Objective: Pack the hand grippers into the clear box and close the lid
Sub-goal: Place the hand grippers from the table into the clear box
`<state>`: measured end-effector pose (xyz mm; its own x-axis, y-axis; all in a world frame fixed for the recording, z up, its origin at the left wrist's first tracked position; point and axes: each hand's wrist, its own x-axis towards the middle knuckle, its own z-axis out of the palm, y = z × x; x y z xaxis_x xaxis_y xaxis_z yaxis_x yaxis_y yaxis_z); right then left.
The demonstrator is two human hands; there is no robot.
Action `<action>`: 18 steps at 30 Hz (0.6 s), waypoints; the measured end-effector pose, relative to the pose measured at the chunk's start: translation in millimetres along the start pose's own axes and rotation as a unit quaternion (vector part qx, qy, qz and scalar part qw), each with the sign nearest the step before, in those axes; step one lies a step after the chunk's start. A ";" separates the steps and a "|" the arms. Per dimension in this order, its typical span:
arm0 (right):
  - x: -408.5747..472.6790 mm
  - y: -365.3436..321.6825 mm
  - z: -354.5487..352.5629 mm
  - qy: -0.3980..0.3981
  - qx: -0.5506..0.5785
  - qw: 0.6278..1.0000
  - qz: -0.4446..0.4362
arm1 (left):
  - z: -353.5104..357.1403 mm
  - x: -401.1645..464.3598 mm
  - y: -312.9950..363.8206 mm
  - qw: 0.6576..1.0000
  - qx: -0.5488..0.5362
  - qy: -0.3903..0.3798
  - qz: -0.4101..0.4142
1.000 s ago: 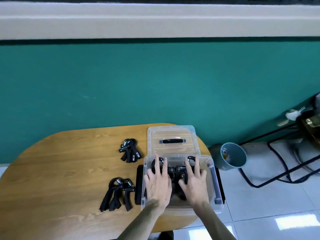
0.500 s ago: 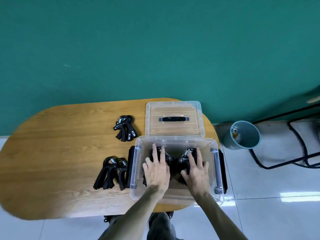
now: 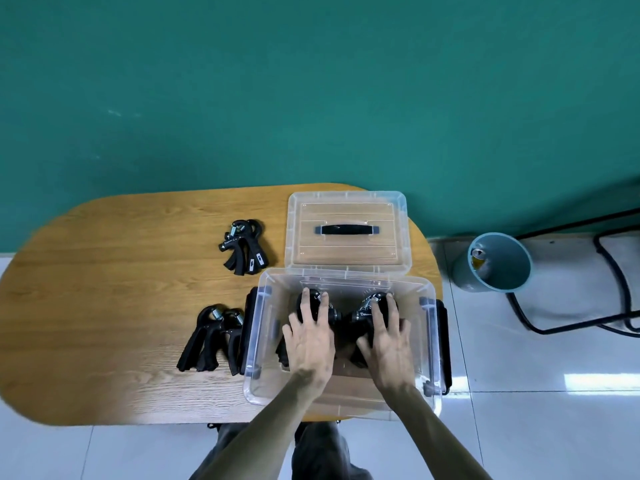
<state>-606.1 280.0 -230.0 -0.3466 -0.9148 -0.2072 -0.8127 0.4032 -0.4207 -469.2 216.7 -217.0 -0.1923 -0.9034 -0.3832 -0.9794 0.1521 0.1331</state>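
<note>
Head view: the fingers (image 3: 306,299) of the left hand (image 3: 310,337) are straight and spread, pressing flat on a black hand gripper (image 3: 330,315) inside the clear box (image 3: 258,341). The right hand (image 3: 388,344) lies the same way — fingers extended, nothing gripped — on a second gripper (image 3: 363,308) beside the first. Both grippers sit on the box floor, heads toward the far wall; whether more lie beneath the palms cannot be told.

Outward from the box:
- The black side latches (image 3: 446,341) hang open on both flanks.
- The lid (image 3: 346,233), clear with a dark handle, lies flat on the desk (image 3: 121,289) just behind the box, touching or nearly touching its far rim.
- A near cluster of grippers (image 3: 211,336) lies on the desk just left of the box; it appears to hold two or three.
- A far cluster of grippers (image 3: 244,245) lies left of the lid, count uncertain.

Status, as a judgement: packing is partly done. Two grippers are seated; both desk clusters remain to be loaded. Lid placement and latch closure are not yet begun.

A teal bin (image 3: 498,263) stands on the floor to the right, apart from the desk.
</note>
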 end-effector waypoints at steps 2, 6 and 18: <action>0.2 0.6 1.3 0.002 -0.004 1.000 -0.003 | 1.0 -0.1 1.0 1.000 -0.006 0.001 -0.003; 2.5 1.7 5.3 -0.010 -0.029 1.000 0.004 | 2.9 1.5 0.7 1.000 -0.021 -0.017 -0.002; 5.0 -57.9 -33.0 0.065 -0.072 0.995 0.025 | -46.3 -9.6 -29.8 0.993 0.041 0.031 0.109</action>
<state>-576.2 251.3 -177.6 -0.4392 -0.8922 -0.1048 -0.8477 0.4502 -0.2807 -435.3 202.3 -175.0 -0.3993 -0.8680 -0.2952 -0.9168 0.3774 0.1305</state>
